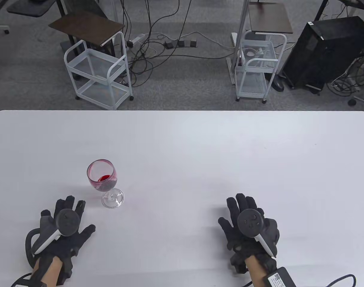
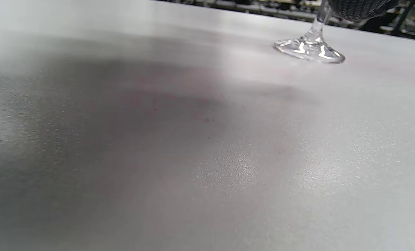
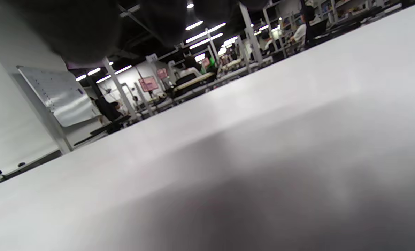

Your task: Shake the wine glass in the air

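- On the worktop's (image 1: 200,140) near-left part stands the wine glass (image 1: 105,183), upright, a little red wine pooled in its bowl; it has not been lifted yet.
- Just short of its foot lies the left hand (image 1: 65,231), flat, fingers spread, holding nothing; the fingertips are near the base but not touching it.
- Well apart to the right, the right hand (image 1: 249,228) also rests palm-down, fingers extended and empty.
- My judgement: the reach and grasp come first. Pinching the stem low and lifting straight up, then swirling gently from the wrist, should keep the wine inside.
- Clear, thin, glossy glass: round bowl, slender stem, flat disc foot that glints in the left wrist view. Likely slippery against glove fabric.
- Worktop is matte white, faintly speckled up close.
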`<state>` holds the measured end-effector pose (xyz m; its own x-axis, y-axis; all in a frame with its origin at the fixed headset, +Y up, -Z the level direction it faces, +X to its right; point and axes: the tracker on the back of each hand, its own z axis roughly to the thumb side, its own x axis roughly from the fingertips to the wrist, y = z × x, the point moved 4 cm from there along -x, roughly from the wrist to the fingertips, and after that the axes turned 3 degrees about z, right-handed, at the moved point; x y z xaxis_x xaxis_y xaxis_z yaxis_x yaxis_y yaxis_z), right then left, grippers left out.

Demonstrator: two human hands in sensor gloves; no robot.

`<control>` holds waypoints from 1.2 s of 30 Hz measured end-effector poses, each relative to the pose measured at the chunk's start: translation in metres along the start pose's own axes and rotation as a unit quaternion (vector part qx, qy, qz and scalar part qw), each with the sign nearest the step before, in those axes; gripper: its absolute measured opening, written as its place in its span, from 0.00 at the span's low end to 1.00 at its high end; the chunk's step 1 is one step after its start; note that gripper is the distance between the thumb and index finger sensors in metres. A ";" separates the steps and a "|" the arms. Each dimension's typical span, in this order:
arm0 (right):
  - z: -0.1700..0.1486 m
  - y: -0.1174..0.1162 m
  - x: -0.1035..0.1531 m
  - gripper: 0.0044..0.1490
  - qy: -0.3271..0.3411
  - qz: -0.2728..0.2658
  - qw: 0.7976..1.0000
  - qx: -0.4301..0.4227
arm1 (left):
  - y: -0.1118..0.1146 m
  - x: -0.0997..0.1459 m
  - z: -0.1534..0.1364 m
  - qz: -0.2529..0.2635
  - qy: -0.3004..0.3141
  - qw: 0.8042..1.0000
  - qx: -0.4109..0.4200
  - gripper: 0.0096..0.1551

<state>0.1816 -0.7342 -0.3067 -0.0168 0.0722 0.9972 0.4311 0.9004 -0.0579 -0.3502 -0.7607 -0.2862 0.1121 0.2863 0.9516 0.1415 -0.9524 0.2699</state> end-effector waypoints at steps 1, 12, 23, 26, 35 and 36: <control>0.000 0.001 0.000 0.46 0.000 -0.001 1.000 -0.001 | 0.000 0.000 0.000 0.000 0.000 1.000 0.000 0.53; 0.001 0.002 0.001 0.46 0.007 -0.005 1.000 -0.009 | -0.014 -0.007 -0.006 0.090 -0.011 0.977 0.193 0.56; -0.001 0.003 -0.001 0.46 0.009 0.005 0.999 -0.035 | 0.004 -0.078 0.025 -0.012 0.026 0.905 0.423 0.56; -0.001 0.002 -0.002 0.46 0.009 0.012 0.999 -0.038 | 0.004 -0.087 0.029 -0.007 0.024 0.896 0.444 0.52; -0.001 0.000 -0.002 0.46 0.009 0.027 0.999 -0.045 | -0.003 -0.103 0.032 -0.007 0.024 0.879 0.477 0.33; -0.001 0.001 -0.002 0.46 0.008 0.023 0.998 -0.049 | -0.004 -0.104 0.033 -0.008 0.028 0.883 0.468 0.30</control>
<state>0.1836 -0.7337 -0.3090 0.0186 0.1061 0.9942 0.5173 0.8499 -0.1004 -0.3301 -0.7835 -0.3905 0.0587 0.2685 0.9615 0.8970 -0.4370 0.0673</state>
